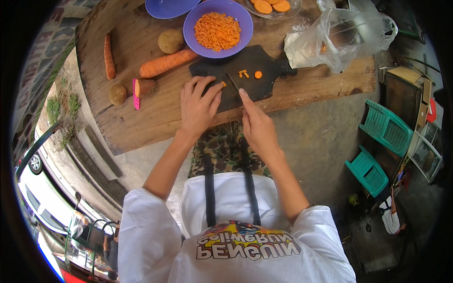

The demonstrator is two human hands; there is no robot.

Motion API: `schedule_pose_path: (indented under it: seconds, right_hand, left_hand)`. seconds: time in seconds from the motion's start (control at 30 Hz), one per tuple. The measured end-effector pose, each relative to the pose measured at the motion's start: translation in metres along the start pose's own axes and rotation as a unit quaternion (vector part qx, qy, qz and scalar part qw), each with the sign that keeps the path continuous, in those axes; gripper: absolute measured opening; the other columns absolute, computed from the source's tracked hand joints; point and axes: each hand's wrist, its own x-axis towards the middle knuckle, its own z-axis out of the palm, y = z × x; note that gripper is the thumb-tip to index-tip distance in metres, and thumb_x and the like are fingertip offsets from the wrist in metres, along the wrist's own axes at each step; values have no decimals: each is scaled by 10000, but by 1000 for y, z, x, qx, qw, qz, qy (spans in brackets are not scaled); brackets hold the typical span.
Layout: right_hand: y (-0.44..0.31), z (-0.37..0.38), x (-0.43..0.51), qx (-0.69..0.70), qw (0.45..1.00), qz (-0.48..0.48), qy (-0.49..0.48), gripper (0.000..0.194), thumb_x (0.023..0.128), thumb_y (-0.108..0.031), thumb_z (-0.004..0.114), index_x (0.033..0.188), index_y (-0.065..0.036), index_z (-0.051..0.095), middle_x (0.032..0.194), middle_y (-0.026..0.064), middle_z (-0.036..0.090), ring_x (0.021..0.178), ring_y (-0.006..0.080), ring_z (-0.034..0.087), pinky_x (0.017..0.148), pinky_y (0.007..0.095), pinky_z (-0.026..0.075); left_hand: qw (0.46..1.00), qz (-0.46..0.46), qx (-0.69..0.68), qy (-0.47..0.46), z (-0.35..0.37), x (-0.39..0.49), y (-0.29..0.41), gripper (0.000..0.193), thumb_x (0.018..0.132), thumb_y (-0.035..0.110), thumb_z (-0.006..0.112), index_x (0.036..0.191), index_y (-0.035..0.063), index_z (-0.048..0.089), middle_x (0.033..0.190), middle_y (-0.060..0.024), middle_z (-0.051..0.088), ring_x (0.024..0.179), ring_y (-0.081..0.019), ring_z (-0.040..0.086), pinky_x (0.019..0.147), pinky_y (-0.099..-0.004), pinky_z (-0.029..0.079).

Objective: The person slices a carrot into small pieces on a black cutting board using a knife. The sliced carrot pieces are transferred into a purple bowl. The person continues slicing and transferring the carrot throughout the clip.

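My right hand grips a small kitchen knife, its blade over the black cutting board. My left hand rests at the board's left part, its fingertips at a small piece of carrot. Right of the blade lie a few carrot sticks and a round carrot slice. Beyond the board's far edge stands a purple bowl of cut carrot sticks. A large carrot lies to the left, beside a potato.
On the wooden table are a thin carrot, a second potato, a pink-handled peeler against a cut root vegetable, another purple bowl, a plate of orange slices and a plastic bag. Green stools stand right.
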Motion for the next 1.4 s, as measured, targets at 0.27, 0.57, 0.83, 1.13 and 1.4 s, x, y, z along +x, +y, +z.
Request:
schedule_pose_path:
  seconds: [0.27, 0.57, 0.83, 1.13, 1.4]
  right_hand:
    - [-5, 6, -4, -1, 1000, 2, -19, 689, 1049, -43, 603, 1695, -198, 422, 1062, 253, 707, 824, 457, 732, 731, 532, 604]
    - [-11, 9, -6, 3, 999, 25, -32, 670, 1037, 9, 600, 1666, -191, 479, 1020, 233, 706, 900, 456, 722, 773, 532, 581]
    - [-6, 19, -8, -32, 999, -3, -3, 737, 998, -49, 659, 1683, -234, 459, 964, 209, 669, 705, 432, 706, 654, 534, 600]
    - [0, 16, -6, -75, 997, -16, -19, 785, 975, -54, 691, 1692, -261, 446, 913, 200, 680, 686, 417, 718, 638, 525, 609]
    - [13, 17, -3, -62, 998, -25, -9, 753, 989, -57, 680, 1680, -265, 464, 920, 192, 708, 721, 413, 730, 659, 523, 606]
  left_hand:
    - [1000, 7, 10, -14, -2, -2, 0, 318, 902, 97, 818, 1215, 145, 793, 1329, -57, 697, 1249, -343, 587, 1052, -489, 483]
    - [1000, 7, 2, -1, 2, -3, -3, 299, 906, 112, 821, 1202, 144, 796, 1330, -48, 707, 1247, -333, 596, 1033, -473, 475]
    - [1000, 12, 8, -7, 2, -2, -4, 299, 902, 110, 820, 1199, 139, 794, 1329, -50, 702, 1248, -336, 592, 1041, -477, 476]
    - [1000, 9, 4, -9, 3, -3, -5, 297, 887, 105, 825, 1180, 135, 795, 1333, -53, 701, 1249, -343, 587, 1053, -483, 476]
    - [1000, -14, -13, 18, 5, 1, 2, 234, 888, 138, 847, 1117, 127, 805, 1273, -45, 714, 1217, -338, 594, 1035, -480, 476]
